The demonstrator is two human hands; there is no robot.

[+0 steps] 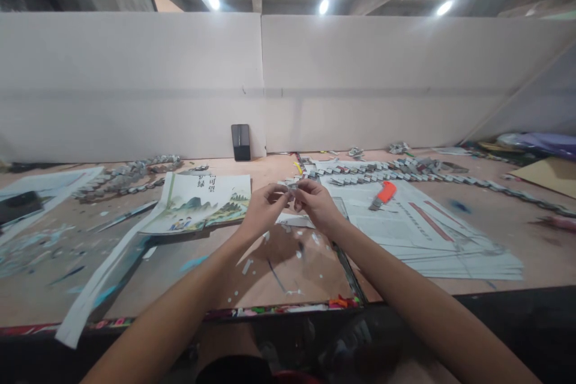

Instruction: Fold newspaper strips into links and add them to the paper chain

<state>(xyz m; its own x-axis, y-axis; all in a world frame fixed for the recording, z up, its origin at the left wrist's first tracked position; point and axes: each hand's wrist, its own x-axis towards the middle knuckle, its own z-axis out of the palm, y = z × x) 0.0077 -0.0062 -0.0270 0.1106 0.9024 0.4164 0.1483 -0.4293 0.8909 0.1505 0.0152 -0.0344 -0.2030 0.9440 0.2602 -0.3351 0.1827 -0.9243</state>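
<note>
My left hand (266,207) and my right hand (317,204) meet at the middle of the table, fingertips pinched together on a small folded paper piece (292,187). Its exact shape is hard to make out between the fingers. Just behind and to the right, folded-paper chains (373,171) lie across newspaper sheets (418,228). A white paper strip (294,220) rests on the table below my hands. The orange cutter (383,194) is on the newspapers, right of my right hand. An illustrated printed sheet (207,204) lies left of my left hand.
A phone (241,143) leans upright on the white partition (180,72). More paper chain (130,175), a metal ruler (126,216) and a dark object (20,207) lie at the left. A long strip (96,282) overhangs the front edge. Purple plastic (551,144) sits at the far right.
</note>
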